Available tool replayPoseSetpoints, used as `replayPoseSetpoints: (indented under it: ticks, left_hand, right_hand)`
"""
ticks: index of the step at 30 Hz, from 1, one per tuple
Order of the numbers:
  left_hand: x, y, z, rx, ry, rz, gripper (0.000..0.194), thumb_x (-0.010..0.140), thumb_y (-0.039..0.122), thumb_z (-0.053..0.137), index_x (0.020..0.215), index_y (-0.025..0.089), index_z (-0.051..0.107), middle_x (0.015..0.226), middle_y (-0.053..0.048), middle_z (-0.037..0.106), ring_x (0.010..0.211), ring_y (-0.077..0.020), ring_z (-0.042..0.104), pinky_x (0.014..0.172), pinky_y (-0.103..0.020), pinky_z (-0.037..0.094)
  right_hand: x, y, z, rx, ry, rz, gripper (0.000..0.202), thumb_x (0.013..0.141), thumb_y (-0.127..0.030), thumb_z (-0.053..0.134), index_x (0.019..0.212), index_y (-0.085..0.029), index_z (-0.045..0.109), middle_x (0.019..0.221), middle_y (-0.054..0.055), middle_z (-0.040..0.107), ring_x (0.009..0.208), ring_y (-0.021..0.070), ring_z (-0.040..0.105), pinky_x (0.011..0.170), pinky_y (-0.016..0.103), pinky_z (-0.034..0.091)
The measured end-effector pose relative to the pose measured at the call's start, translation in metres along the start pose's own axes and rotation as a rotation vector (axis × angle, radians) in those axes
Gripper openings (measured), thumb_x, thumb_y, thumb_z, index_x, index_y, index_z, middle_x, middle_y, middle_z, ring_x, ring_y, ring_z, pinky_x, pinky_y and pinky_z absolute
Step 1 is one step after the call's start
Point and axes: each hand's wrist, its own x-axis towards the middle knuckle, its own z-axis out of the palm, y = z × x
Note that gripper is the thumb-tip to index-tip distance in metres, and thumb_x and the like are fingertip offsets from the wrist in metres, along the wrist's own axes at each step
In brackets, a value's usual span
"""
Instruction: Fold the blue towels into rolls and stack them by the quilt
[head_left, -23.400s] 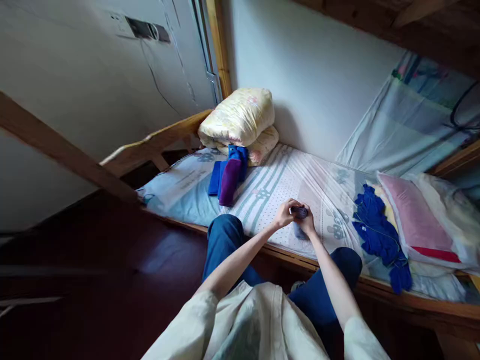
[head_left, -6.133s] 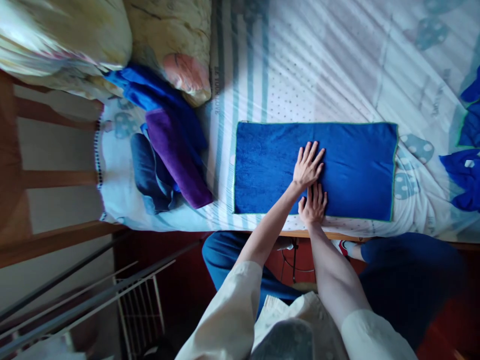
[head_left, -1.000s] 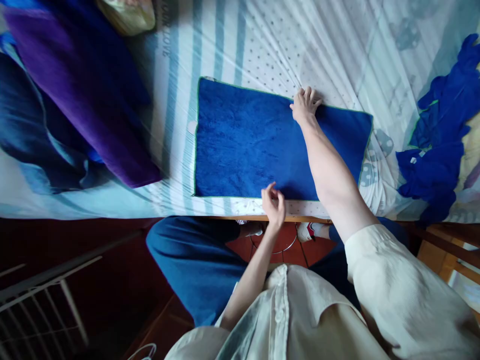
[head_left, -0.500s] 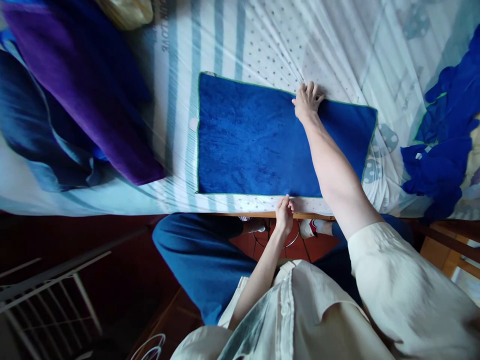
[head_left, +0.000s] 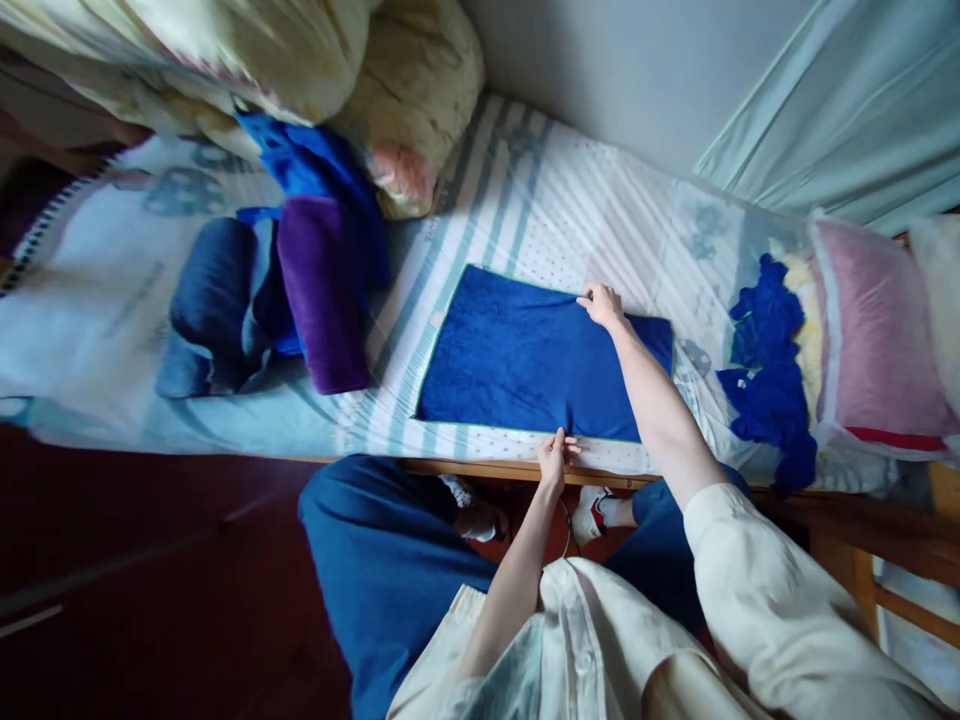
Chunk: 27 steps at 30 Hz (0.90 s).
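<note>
A blue towel (head_left: 495, 350) with thin green edging lies spread over the bed sheet. At its near long edge, my left hand (head_left: 553, 460) pinches the cloth between thumb and forefinger, the other fingers loosely extended. Across from it, my right hand (head_left: 602, 305) is closed on the far long edge, right of the middle. A slight crease runs through the cloth between the two hands. My right forearm hides part of the towel's right end.
Rolled purple (head_left: 322, 290) and dark blue cloths (head_left: 214, 300) lie on the left, beside a yellowish quilt (head_left: 420, 100). Crumpled blue cloths (head_left: 769, 360) and a pink pillow (head_left: 874, 320) are on the right. The wooden bed edge (head_left: 450, 467) runs before my knees.
The view has tilted up and widened, bringing in the pillow, quilt and wall. My right hand has gone from lying over the far edge to pinching it; my left hand stays at the near edge.
</note>
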Motion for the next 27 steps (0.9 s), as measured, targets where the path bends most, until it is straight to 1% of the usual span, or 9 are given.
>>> replayPoseSetpoints:
  ticks: [3,6,9,12,15,19,21,23,27]
  left_hand:
    - [-0.011,0.003,-0.009,0.058,-0.026,0.052,0.064,0.065,0.078,0.075,0.059,0.016,0.06,0.05,-0.002,0.058,0.045,-0.0092,0.047,0.047,-0.023,0.031]
    - [-0.024,0.004,-0.031,0.129,-0.032,0.121,0.07,0.052,0.082,0.079,0.048,0.017,0.052,0.046,0.001,0.048,0.046,-0.008,0.04,0.049,-0.023,0.028]
    - [-0.033,0.011,-0.055,0.172,-0.037,0.183,0.073,0.046,0.086,0.078,0.045,0.018,0.05,0.047,0.002,0.043,0.047,-0.0086,0.036,0.05,-0.026,0.027]
    - [-0.04,0.038,-0.073,0.229,-0.032,0.295,0.075,0.044,0.089,0.076,0.044,0.019,0.05,0.048,0.002,0.042,0.049,-0.0099,0.036,0.051,-0.028,0.028]
    - [-0.046,0.087,-0.081,0.279,0.034,0.445,0.074,0.045,0.091,0.073,0.05,0.019,0.054,0.051,0.002,0.044,0.055,-0.0125,0.042,0.055,-0.028,0.032]
    - [-0.059,0.171,-0.081,0.356,0.068,0.66,0.074,0.05,0.091,0.07,0.068,0.019,0.067,0.068,-0.002,0.061,0.074,-0.0182,0.055,0.065,-0.028,0.042]
    - [-0.068,0.213,-0.074,0.372,0.041,0.76,0.076,0.052,0.09,0.069,0.075,0.018,0.07,0.076,-0.003,0.065,0.08,-0.0193,0.057,0.069,-0.028,0.044]
    - [-0.079,0.252,-0.063,0.37,0.039,0.855,0.078,0.052,0.091,0.068,0.078,0.017,0.069,0.077,-0.003,0.065,0.079,-0.0187,0.056,0.068,-0.027,0.043]
    - [-0.1,0.314,-0.032,0.343,0.062,0.955,0.083,0.049,0.091,0.069,0.082,0.015,0.069,0.073,-0.003,0.064,0.072,-0.0159,0.054,0.064,-0.026,0.04]
  right_hand:
    - [-0.025,-0.01,-0.052,0.14,-0.011,-0.038,0.013,0.087,-0.033,0.074,0.087,-0.021,0.07,0.096,0.007,0.076,0.099,0.0241,0.071,0.097,0.039,0.055]
    - [-0.055,-0.016,-0.095,0.253,0.035,-0.084,0.01,0.082,-0.028,0.075,0.08,-0.02,0.069,0.08,0.004,0.075,0.085,0.0205,0.072,0.086,0.032,0.056]
    - [-0.084,-0.019,-0.122,0.35,0.084,-0.134,0.009,0.078,-0.025,0.074,0.076,-0.02,0.066,0.07,0.001,0.073,0.073,0.0185,0.07,0.077,0.029,0.055]
    - [-0.108,-0.017,-0.141,0.456,0.151,-0.181,0.01,0.075,-0.027,0.073,0.076,-0.02,0.065,0.066,0.0,0.072,0.068,0.0184,0.069,0.072,0.028,0.054]
    - [-0.13,-0.012,-0.16,0.577,0.222,-0.204,0.014,0.072,-0.031,0.075,0.077,-0.02,0.066,0.066,0.002,0.074,0.068,0.0198,0.07,0.069,0.029,0.055]
    - [-0.156,0.0,-0.187,0.718,0.31,-0.246,0.025,0.066,-0.04,0.081,0.072,-0.019,0.07,0.072,0.006,0.077,0.071,0.0215,0.073,0.071,0.031,0.057]
    - [-0.171,0.004,-0.199,0.78,0.352,-0.268,0.031,0.064,-0.045,0.084,0.072,-0.018,0.073,0.075,0.008,0.077,0.074,0.0226,0.074,0.073,0.032,0.059]
    - [-0.186,0.005,-0.21,0.836,0.394,-0.29,0.038,0.062,-0.05,0.087,0.075,-0.017,0.075,0.078,0.009,0.078,0.077,0.0236,0.074,0.076,0.033,0.059]
    - [-0.216,0.001,-0.227,0.926,0.488,-0.303,0.048,0.057,-0.056,0.09,0.08,-0.016,0.077,0.084,0.01,0.079,0.082,0.0242,0.075,0.08,0.035,0.059]
